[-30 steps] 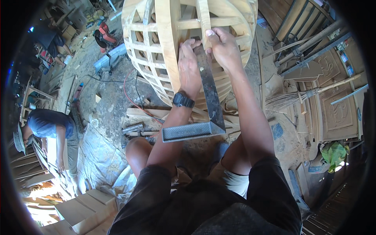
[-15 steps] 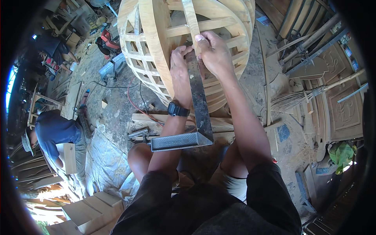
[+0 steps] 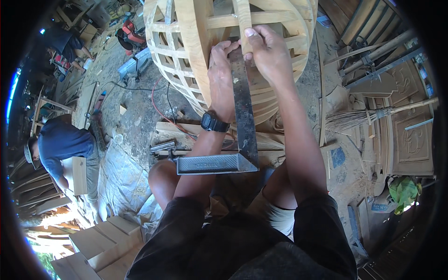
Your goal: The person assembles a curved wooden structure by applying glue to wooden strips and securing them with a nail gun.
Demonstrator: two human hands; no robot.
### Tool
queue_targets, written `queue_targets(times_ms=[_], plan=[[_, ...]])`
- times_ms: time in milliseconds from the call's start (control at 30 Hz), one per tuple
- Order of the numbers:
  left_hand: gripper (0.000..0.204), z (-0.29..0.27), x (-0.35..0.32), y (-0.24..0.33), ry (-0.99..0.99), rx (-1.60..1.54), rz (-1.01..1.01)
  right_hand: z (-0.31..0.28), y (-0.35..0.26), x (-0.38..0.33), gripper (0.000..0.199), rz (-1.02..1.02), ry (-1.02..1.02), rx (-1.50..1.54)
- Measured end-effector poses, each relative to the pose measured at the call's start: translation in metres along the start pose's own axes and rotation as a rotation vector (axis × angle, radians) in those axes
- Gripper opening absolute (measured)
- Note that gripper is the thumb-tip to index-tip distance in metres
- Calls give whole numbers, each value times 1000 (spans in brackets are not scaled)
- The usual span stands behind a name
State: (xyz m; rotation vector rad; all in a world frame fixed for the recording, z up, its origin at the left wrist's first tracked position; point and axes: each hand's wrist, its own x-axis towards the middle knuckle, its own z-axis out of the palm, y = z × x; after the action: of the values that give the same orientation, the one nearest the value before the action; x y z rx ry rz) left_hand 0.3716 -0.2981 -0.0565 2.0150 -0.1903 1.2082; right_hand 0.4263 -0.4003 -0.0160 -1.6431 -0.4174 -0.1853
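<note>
- I see the right hand (image 3: 269, 56) still pinching a wooden slat (image 3: 243, 18); the left hand (image 3: 220, 77), its grip unclear to me, stays at the upper end of the try square (image 3: 243, 102).
- The square's stock blocks my view of the left forearm.
- Latticed wooden frame (image 3: 198, 42) ahead; broom (image 3: 359, 119) right.

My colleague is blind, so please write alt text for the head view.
A person's right hand grips a wooden strip at a rounded wooden frame, while the left hand touches a carpenter's square. At left, a co-worker bends over a wooden piece.
</note>
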Motion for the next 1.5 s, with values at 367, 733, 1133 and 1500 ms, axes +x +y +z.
queue_targets(times_ms=[367, 733, 1133, 1500], plan=[[42, 12, -5, -20, 67, 17, 67, -9, -2, 5, 36, 32, -24, -160], [42, 8, -4, -13, 70, -14, 40, -13, -4, 2, 40, 90, -79, -90], [45, 4, -7, -12, 19, -65, -1, -17, -5, -3, 36, 21, -65, -176], [47, 12, -6, -13, 27, -88, 0, -95, -100, -31, 18, -391, 121, -99]])
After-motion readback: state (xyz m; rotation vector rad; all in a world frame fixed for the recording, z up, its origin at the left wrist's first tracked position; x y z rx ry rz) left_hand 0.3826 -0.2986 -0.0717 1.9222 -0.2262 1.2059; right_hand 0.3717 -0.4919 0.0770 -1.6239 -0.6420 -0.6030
